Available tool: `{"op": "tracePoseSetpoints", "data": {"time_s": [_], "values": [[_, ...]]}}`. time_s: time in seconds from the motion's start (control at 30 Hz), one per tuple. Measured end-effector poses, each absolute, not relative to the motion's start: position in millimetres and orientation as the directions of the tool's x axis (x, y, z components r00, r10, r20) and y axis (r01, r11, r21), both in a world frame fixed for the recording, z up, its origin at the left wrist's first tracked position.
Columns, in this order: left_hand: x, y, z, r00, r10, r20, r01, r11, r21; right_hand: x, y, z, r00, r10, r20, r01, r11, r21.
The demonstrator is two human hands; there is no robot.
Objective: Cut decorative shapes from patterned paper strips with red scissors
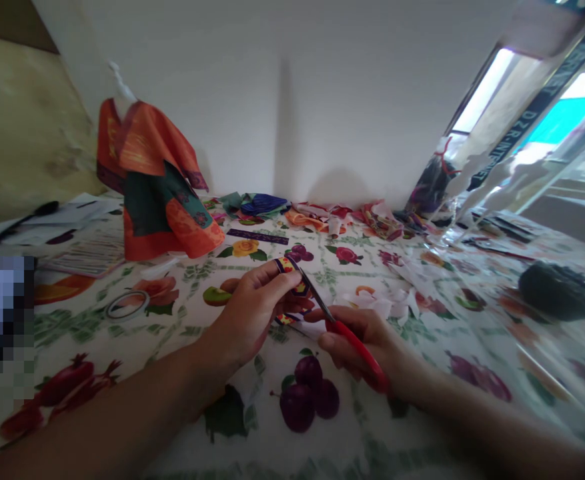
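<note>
Pinched between the thumb and fingers of my left hand (259,307) is a patterned ribbon (288,265), dark blue with yellow and red. Part of the ribbon hangs below the fingers. My right hand (367,340) is closed on red-handled scissors (355,347), whose blades point up and left beside the ribbon at my left fingertips. Whether the blades touch the ribbon is hard to tell. Both hands are above a fruit-and-flower patterned tablecloth (252,400).
A small dress form in an orange and green robe (147,180) stands at the back left. Fabric scraps (322,217) lie along the wall. A roll of tape (128,304) is left of my hands, a dark bundle (557,290) at the right.
</note>
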State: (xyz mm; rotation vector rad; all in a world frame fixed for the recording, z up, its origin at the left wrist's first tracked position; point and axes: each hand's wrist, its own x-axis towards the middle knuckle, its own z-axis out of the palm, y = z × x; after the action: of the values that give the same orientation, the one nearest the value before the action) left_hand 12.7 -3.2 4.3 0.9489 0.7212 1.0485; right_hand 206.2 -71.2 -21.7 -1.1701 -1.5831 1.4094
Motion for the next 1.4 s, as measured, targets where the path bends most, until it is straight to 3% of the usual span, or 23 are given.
{"op": "tracePoseSetpoints", "data": {"time_s": [0.4,0.77,1.4], "values": [[11.5,-2.2,5.7,0.321,0.941,-0.104,-0.377,0.228,0.898,206.7,-71.1,-22.6,-0.352,0.935,-0.045,0.173,0.017,-0.985],[9.1,-0.3,10.4,0.298,0.953,0.054,-0.41,0.077,0.909,208.0,-71.7,-24.9,-0.337,0.938,-0.08,0.186,-0.016,-0.982],[11.0,-1.8,4.6,0.299,0.953,0.047,-0.376,0.072,0.924,208.3,-70.4,-22.8,-0.346,0.935,-0.081,0.159,-0.026,-0.987]]}}
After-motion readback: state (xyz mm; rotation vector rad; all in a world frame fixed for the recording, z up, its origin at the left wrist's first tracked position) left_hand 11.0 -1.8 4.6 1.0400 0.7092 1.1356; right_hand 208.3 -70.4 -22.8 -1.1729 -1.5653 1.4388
